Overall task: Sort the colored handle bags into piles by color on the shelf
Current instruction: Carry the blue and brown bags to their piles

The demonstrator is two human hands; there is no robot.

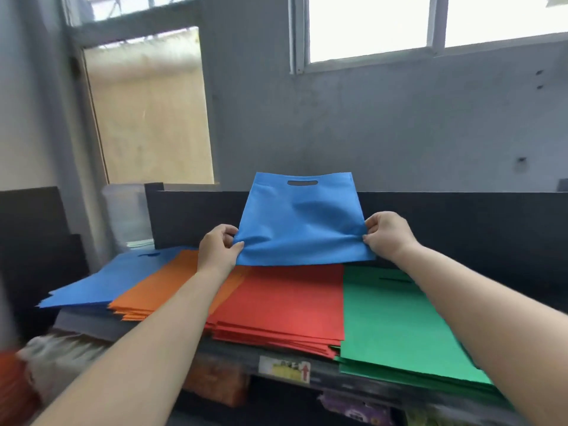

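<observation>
Blue non-woven handle bag held up at centre frame, pinched at both lower corners: left hand with thumb and curled fingers closed on the lower-left corner, right hand likewise nipping the lower-right corner. Cut-out handle slot uppermost, top edge standing above the rim of the dark back panel; bottom edge sagging between the two grips, hanging just above the far edge of the red pile. Whether touching that pile or not, cannot tell.

Below the hands, four piles laid side by side on the shelf, from left of frame to right: blue pile, orange pile, red pile, green pile. Edges overlapping slightly: orange over blue, green over the right edge of red. Blue pile fanned, its corners jutting past the shelf's left end; green pile overhanging the front lip at lower right. Left forearm crossing over the orange and red piles.

Open air above all four piles up to the grey wall and window at upper right; doorway at upper left. Red-arrow label on the shelf's front edge, blurred packages beneath.
</observation>
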